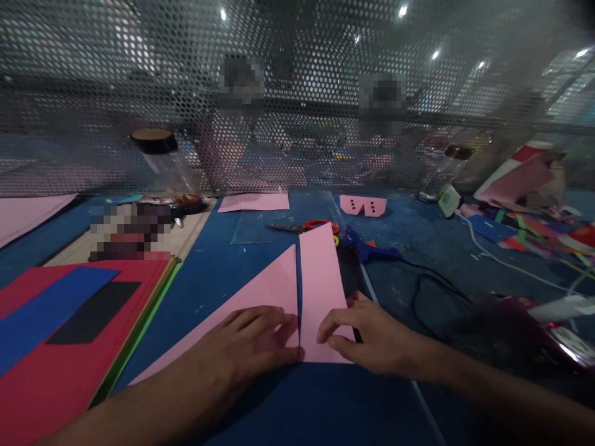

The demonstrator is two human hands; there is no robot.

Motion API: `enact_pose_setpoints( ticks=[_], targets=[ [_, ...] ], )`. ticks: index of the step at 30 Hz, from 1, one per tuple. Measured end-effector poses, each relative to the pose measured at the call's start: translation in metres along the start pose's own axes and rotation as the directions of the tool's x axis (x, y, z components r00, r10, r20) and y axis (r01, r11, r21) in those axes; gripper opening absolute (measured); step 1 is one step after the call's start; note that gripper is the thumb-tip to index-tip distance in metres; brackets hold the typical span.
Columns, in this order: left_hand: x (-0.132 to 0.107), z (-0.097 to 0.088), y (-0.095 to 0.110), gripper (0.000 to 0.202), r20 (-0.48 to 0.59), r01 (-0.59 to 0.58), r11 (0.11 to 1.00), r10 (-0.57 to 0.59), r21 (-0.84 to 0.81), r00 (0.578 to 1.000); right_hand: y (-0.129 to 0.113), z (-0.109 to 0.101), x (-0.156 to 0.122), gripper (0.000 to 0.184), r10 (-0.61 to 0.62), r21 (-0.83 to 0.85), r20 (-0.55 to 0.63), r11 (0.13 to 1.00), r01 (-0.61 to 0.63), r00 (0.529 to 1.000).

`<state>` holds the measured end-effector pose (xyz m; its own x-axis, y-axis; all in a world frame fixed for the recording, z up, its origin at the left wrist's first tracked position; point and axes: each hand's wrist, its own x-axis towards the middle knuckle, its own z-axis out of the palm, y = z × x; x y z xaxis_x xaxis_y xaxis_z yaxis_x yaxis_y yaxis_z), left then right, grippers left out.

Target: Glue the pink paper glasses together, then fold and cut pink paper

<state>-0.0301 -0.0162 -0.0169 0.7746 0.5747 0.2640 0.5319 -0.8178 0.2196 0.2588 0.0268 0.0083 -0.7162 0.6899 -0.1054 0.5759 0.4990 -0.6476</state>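
Two pieces of pink paper lie side by side on the blue table, a narrow gap between them. My left hand (253, 337) rests with fingers stretched and slightly bent on the triangular pink piece (274, 288), near its right edge. On the longer pink strip (320, 279) to the right, my right hand (365, 334) touches the surface with thumb and index fingertips, a gap between those fingers. Just beyond the strip's far end lie red-handled scissors (320, 225), partly covered by it. A blue glue gun (374, 248) with a black cord is right of them.
Red sheets (41, 396) bearing blue and black strips are stacked at left. A clear jar (170, 167) stands behind them. A notched pink piece (364, 205) lies near the perforated screen (297, 142). Paper scraps (520, 229), cables and a dark red device (534, 328) are at right.
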Motion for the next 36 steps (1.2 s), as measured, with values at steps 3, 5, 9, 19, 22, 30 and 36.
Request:
enact_pose_setpoints(
  ticks=[3,5,9,19,22,30,36],
  targets=[
    [-0.001,0.002,0.001,0.052,-0.034,0.018,1.0,-0.018,0.012,0.999,0.0,0.001,0.0,0.02,0.024,-0.008,-0.002,1.0,-0.024,1.0],
    [-0.001,0.001,0.0,0.05,-0.041,0.013,1.0,-0.013,0.006,0.999,0.0,0.0,0.001,0.02,0.036,-0.011,0.006,0.999,-0.036,0.999],
    [0.001,-0.004,-0.001,0.055,0.012,-0.031,1.0,0.031,-0.007,0.999,-0.001,-0.003,0.001,0.024,0.028,0.005,0.034,1.0,-0.028,0.999],
    [0.002,-0.015,0.005,0.067,0.124,0.025,0.999,-0.019,-0.042,0.992,-0.002,-0.004,0.0,0.025,0.028,-0.002,0.028,1.0,-0.028,0.999],
    [0.0,-0.008,0.001,0.065,0.132,0.002,1.0,-0.001,-0.012,0.991,-0.001,-0.004,0.001,0.023,0.027,0.006,0.027,1.0,-0.027,0.999],
    [0.006,0.033,-0.007,0.037,-0.131,0.29,0.956,-0.281,0.055,0.951,0.0,0.001,-0.001,0.021,0.061,0.026,-0.015,0.998,-0.061,0.998],
    [0.002,-0.007,0.011,0.051,0.045,0.177,0.956,-0.171,-0.234,0.984,-0.008,0.003,-0.006,0.025,-0.146,-0.038,-0.155,0.989,0.142,0.977]
  ],
)
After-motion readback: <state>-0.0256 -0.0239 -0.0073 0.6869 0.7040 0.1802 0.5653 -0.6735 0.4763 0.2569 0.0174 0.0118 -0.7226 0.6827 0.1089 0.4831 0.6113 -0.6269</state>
